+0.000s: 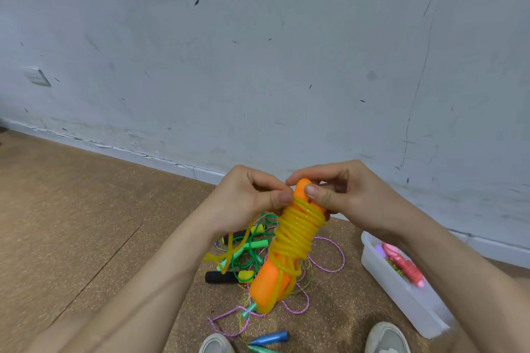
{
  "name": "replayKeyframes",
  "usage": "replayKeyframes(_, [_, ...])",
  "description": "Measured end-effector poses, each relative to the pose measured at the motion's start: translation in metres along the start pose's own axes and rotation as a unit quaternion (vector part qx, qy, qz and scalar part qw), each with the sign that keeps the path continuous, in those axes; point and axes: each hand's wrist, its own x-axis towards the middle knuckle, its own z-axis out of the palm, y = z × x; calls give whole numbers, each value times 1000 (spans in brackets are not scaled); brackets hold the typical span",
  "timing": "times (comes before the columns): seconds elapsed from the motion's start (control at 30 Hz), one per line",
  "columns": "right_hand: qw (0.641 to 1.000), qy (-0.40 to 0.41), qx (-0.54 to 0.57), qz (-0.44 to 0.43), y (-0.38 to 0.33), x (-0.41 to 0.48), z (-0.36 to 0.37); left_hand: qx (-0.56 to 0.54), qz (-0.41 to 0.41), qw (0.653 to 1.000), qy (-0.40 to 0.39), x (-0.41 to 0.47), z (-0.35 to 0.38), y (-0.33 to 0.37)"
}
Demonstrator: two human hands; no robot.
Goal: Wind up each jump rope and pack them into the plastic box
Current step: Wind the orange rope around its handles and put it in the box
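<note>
I hold an orange-handled jump rope [265, 286] upright in front of me, its yellow cord [296, 231] coiled many times round the two handles. My left hand [252, 198] pinches the cord at the top of the coil, and a loose yellow end hangs down to the left. My right hand [341, 192] grips the upper tip of the handle with thumb and fingers. A translucent plastic box [401, 295] stands on the floor at the right, partly behind my right forearm, with a pink wound rope [404, 265] inside.
On the cork floor below my hands lies a tangle of unwound ropes: green [252, 249], purple-pink cord [332, 261], black foam handles [220, 277], a blue handle [271, 337]. My two shoes [385, 337] show at the bottom edge. A scuffed white wall rises behind.
</note>
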Motion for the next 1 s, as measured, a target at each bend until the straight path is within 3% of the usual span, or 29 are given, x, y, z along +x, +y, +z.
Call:
replayKeyframes(0.23, [1000,15,24,12,-6,0,-6,153,141,978,3,5,-4,-8])
replayKeyframes(0.3, [998,14,54,13,-6,1,-9,62,115,991,6,4,1,-9])
replayKeyframes(0.37, [992,1,123,16,-2,2,-10,-127,52,991,1,4,8,-5])
replayKeyframes(0.47, [966,-6,257,20,4,5,-2,-339,-75,937,24,7,25,-9])
replayKeyframes(0.53, [939,55,337,31,7,10,8,-377,-131,913,78,9,41,-15])
replayKeyframes(0.57, [929,99,354,36,8,14,10,-361,-131,917,103,9,50,-20])
replayKeyframes(0.63, [932,194,304,39,10,21,11,-212,-89,966,121,5,68,-24])
replayKeyframes(0.67, [938,241,245,35,13,23,9,-74,-46,990,114,3,75,-29])
replayKeyframes(0.7, [944,283,166,31,18,26,7,91,-4,992,90,1,81,-31])
replayKeyframes(0.77, [946,322,-18,22,27,28,7,408,38,911,39,-1,82,-34])
replayKeyframes(0.8, [943,319,-97,18,31,28,10,496,47,866,45,-2,81,-31])
replayKeyframes(0.9, [929,293,-224,30,41,27,20,631,91,770,21,-14,75,-7])
replayKeyframes(1.0, [920,276,-274,41,41,22,21,670,142,728,13,-13,65,-1])
